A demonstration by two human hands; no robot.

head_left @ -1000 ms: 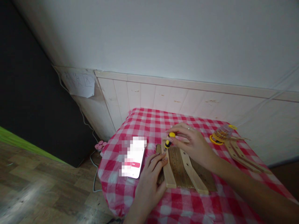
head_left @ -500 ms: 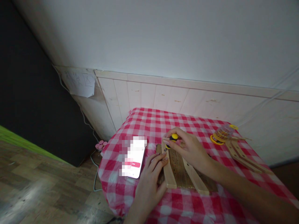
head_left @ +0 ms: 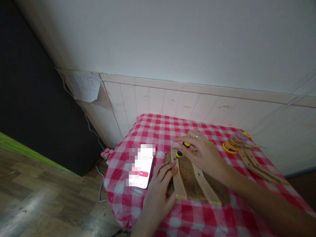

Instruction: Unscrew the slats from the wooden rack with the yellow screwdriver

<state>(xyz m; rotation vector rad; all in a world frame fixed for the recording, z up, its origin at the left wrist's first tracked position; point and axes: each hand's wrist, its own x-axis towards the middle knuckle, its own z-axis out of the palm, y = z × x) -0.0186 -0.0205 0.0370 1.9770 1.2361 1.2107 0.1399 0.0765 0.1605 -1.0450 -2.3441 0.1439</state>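
Note:
My right hand (head_left: 203,153) is closed around a small yellow-and-black screwdriver (head_left: 181,150). The screwdriver is tilted, its tip down at a dark hole or screw near the far end of a pale, bent wooden strip (head_left: 179,187). My left hand (head_left: 160,182) grips that same strip from the left, fingertips on its top just nearer than the screwdriver tip and thumb by its edge. Beneath lies a dark brown wooden board (head_left: 187,176) with small holes. A second pale wooden strip (head_left: 208,189) lies on the board to the right, its far end partly hidden by my right hand.
A lit phone (head_left: 143,174) lies left of my left hand. At the right stand a clear container with a yellow base (head_left: 234,143) and more bent wooden strips (head_left: 256,166). A red-and-white checked cloth (head_left: 158,128) covers the table, which stands against a panelled wall (head_left: 170,98).
My right hand has shifted slightly right and its fingers have opened a little around the screwdriver, whose handle leans further right. My left hand and the wood stay in place.

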